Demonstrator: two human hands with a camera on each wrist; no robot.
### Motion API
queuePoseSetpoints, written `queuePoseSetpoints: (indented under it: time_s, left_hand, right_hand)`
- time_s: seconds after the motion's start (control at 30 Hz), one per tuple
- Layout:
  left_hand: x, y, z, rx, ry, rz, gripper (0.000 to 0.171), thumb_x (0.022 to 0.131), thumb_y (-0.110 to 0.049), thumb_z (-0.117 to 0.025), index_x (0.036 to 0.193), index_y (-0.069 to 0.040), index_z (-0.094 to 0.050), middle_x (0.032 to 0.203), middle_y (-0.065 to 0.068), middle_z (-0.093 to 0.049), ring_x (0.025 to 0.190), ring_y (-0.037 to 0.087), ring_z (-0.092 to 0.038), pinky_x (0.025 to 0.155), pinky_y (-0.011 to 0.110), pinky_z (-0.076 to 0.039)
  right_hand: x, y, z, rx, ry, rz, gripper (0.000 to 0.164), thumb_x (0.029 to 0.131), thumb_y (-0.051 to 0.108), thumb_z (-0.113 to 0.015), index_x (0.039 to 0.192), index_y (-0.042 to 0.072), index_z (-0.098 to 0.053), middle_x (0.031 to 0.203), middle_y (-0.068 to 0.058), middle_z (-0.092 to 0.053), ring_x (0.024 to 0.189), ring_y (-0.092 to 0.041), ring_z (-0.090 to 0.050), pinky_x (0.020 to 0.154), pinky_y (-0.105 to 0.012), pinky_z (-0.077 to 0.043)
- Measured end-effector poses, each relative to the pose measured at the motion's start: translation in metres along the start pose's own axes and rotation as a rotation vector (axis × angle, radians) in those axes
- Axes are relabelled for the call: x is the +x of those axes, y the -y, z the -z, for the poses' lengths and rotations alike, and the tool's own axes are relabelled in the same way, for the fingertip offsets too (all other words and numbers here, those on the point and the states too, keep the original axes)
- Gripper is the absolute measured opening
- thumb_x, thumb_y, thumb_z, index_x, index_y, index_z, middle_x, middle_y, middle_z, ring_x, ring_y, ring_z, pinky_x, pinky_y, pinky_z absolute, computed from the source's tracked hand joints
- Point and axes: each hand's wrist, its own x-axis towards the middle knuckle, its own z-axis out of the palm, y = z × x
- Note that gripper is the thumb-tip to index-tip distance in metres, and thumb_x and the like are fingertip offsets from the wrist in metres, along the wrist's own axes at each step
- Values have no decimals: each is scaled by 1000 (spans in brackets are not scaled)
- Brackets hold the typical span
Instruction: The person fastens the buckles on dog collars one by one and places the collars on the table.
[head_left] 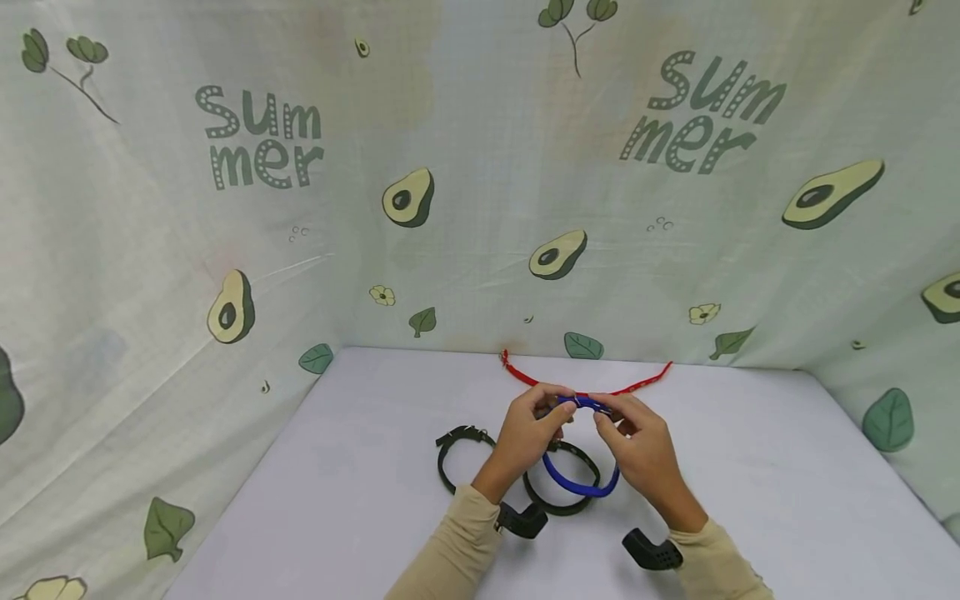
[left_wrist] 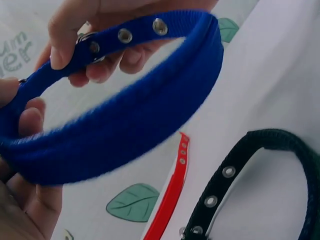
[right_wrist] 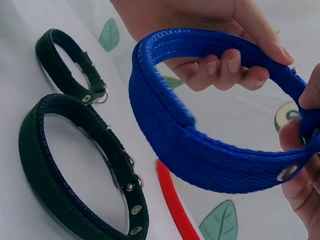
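Both hands held the blue collar up over the white table, its loop hanging toward the near side. The left hand pinched the strap's top between thumb and curled fingers, and the right hand pinched the end with the eyelets. Two dark collars lay on the table: one to the left, another just under the blue loop. A red collar lay open along the far edge.
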Motion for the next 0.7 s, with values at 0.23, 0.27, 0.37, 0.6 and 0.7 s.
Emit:
queuePoseSetpoints:
  time_s: [0.23,0.27,0.37,0.6,0.7]
  left_hand:
    - [0,2,4,235,-8,-58,22,98,-37,-66,108,-17,-71,80,-10,-69,64,8,-62,58,25,-53]
    - [0,3,4,264,-14,-69,23,98,-38,-66,106,-17,-72,79,-11,-68,63,6,-62,57,24,-52]
    - [-1,5,3,316,-45,-97,25,98,-38,-66,103,-15,-73,76,-13,-68,61,1,-60,53,22,-49]
    - [-3,11,-3,299,-146,-164,20,97,-31,-70,100,-12,-73,75,-10,-69,57,0,-56,47,21,-47]
    - [-3,12,-4,300,-176,-170,19,97,-32,-69,99,-13,-73,74,-10,-69,57,1,-56,47,21,-46]
  right_hand:
    - [-2,-6,-2,-53,-5,25,26,90,-1,-70,113,10,-74,94,6,-63,77,-10,-53,60,-19,-46]
    - [-2,-7,-3,-57,-4,23,26,90,-1,-70,113,10,-74,93,7,-62,77,-10,-53,60,-18,-46]
    - [-3,-7,-3,-30,4,-7,25,91,1,-70,115,8,-74,91,5,-62,74,-11,-53,59,-19,-47]
    - [-6,-3,0,83,77,-217,28,97,18,-70,123,9,-68,72,-5,-60,57,-19,-54,46,-27,-42]
    - [-7,-3,1,111,94,-254,31,97,21,-69,124,8,-66,82,-8,-63,58,-21,-57,48,-28,-43]
